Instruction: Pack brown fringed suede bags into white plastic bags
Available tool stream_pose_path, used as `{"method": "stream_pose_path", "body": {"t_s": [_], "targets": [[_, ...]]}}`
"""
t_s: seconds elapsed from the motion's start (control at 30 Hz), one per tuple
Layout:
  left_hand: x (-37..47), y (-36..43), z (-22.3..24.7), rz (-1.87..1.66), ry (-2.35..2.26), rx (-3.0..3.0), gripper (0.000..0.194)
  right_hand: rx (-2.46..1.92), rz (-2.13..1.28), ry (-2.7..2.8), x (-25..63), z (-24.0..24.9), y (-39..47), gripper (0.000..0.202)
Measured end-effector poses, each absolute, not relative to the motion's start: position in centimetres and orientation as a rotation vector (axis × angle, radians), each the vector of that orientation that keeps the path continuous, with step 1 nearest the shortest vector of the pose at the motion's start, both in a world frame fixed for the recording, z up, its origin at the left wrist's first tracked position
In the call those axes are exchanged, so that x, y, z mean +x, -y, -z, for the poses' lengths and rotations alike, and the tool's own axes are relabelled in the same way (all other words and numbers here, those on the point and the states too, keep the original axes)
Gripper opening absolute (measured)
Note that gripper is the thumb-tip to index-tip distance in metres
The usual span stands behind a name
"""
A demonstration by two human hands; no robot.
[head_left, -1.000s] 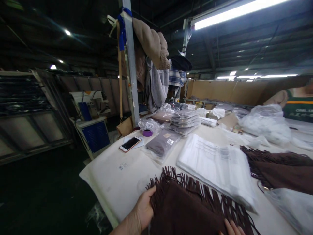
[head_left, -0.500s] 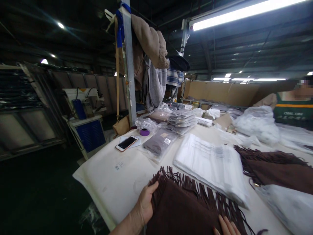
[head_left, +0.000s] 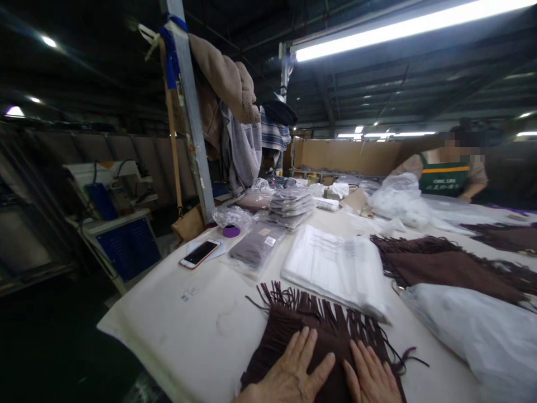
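Observation:
A dark brown fringed scarf [head_left: 331, 336] lies folded on the white-covered table, its fringe pointing away from me. My left hand [head_left: 293, 369] rests flat on the cloth with fingers stretched out and the thumb spread. Beside it, my right hand [head_left: 371, 372] also lies flat on the scarf, palm down. Neither hand grips anything. Just beyond the fringe is a stack of white plastic bags [head_left: 335, 266].
Left of the bags are a bagged grey garment [head_left: 258, 246], a phone [head_left: 200, 253] and a purple tape roll [head_left: 231, 230]. More brown scarves [head_left: 448, 271] and a filled plastic bag [head_left: 474, 324] lie right. A person in a green apron [head_left: 444, 176] stands across the table [head_left: 168, 313].
My left hand has let go of the scarf's fringed corner and moved right onto the cloth, now flat. My view has turned right, bringing more of the other person into sight.

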State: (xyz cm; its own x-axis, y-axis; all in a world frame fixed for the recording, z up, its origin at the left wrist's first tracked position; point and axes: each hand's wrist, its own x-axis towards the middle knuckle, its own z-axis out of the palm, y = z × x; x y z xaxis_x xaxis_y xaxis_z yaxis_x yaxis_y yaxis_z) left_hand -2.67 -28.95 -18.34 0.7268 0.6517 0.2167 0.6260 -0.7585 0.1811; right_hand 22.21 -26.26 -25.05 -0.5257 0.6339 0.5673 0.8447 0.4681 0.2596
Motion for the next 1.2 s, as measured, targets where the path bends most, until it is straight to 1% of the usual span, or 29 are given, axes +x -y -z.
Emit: {"method": "stream_pose_path", "body": {"t_s": [0.07,0.1,0.13,0.2,0.27,0.3,0.37,0.47,0.57,0.63,0.67,0.7,0.73,0.77,0.8,0.83,0.87,0.93,1.0,1.1,1.2], "targets": [[-3.2,29.3,17.3,-0.572,-0.852,2.881,0.066,-1.157,0.845,2.33,21.7,24.1,26.7,0.034],[-3.8,29.5,16.6,-0.693,-0.861,2.831,0.061,-1.153,0.879,2.33,21.3,23.6,26.9,0.035],[-4.7,29.5,15.9,-0.825,-0.976,2.716,0.056,-1.172,0.899,2.323,21.0,23.2,27.1,0.036],[-6.6,29.4,14.8,-0.987,-1.458,2.304,0.049,-1.241,0.907,2.291,20.3,22.6,27.5,0.039],[-8.0,28.9,14.5,-0.837,-1.828,1.953,0.053,-1.304,0.881,2.266,19.8,22.2,27.8,0.041],[-8.3,28.6,14.5,-0.691,-1.891,1.899,0.057,-1.331,0.851,2.258,19.6,22.1,27.9,0.041],[-7.7,28.3,14.6,-0.415,-1.855,1.969,0.062,-1.373,0.737,2.248,19.3,22.1,28.0,0.04],[-5.2,28.4,14.3,-0.231,-1.694,2.136,0.064,-1.454,0.378,2.188,18.8,21.8,28.0,0.037],[-3.1,28.9,13.1,-0.184,-1.386,2.268,0.067,-1.518,-0.213,2.008,18.9,21.0,27.9,0.031],[-3.2,29.2,12.4,-0.236,-1.103,2.356,0.067,-1.556,-0.441,1.84,19.9,20.2,28.0,0.036],[-3.7,29.2,12.2,-0.345,-1.052,2.36,0.064,-1.579,-0.506,1.741,20.9,19.7,28.1,0.041],[-4.6,29.2,12.1,-0.52,-1.112,2.304,0.058,-1.606,-0.56,1.628,22.1,19.2,28.3,0.046],[-5.7,29.0,12.1,-0.718,-1.265,2.169,0.051,-1.633,-0.63,1.492,23.5,18.7,28.5,0.051],[-7.0,28.7,12.2,-0.935,-1.487,1.92,0.046,-1.646,-0.744,1.322,24.9,18.2,28.8,0.055],[-8.4,28.2,12.3,-1.057,-1.688,1.601,0.041,-1.636,-0.89,1.132,26.1,17.8,29.1,0.058],[-9.6,27.7,12.4,-1.035,-1.785,1.307,0.036,-1.601,-1.036,0.939,27.2,17.4,29.3,0.059],[-10.6,27.0,12.5,-1.01,-1.772,1.059,0.033,-1.562,-1.15,0.764,27.9,17.1,29.5,0.058],[-11.9,25.7,12.5,-0.879,-1.636,0.724,0.033,-1.491,-1.309,0.52,28.4,16.6,29.3,0.05],[-12.0,24.6,12.4,-0.733,-1.49,0.575,0.041,-1.522,-1.388,0.439,27.9,16.2,28.6,0.04],[-11.1,23.1,12.1,-0.515,-1.352,0.521,0.056,-1.611,-1.526,0.504,27.2,15.4,27.0,0.029],[-10.3,21.5,12.3,-0.413,-1.261,0.466,0.06,-1.624,-1.719,0.553,27.5,14.7,25.6,0.026]]}}
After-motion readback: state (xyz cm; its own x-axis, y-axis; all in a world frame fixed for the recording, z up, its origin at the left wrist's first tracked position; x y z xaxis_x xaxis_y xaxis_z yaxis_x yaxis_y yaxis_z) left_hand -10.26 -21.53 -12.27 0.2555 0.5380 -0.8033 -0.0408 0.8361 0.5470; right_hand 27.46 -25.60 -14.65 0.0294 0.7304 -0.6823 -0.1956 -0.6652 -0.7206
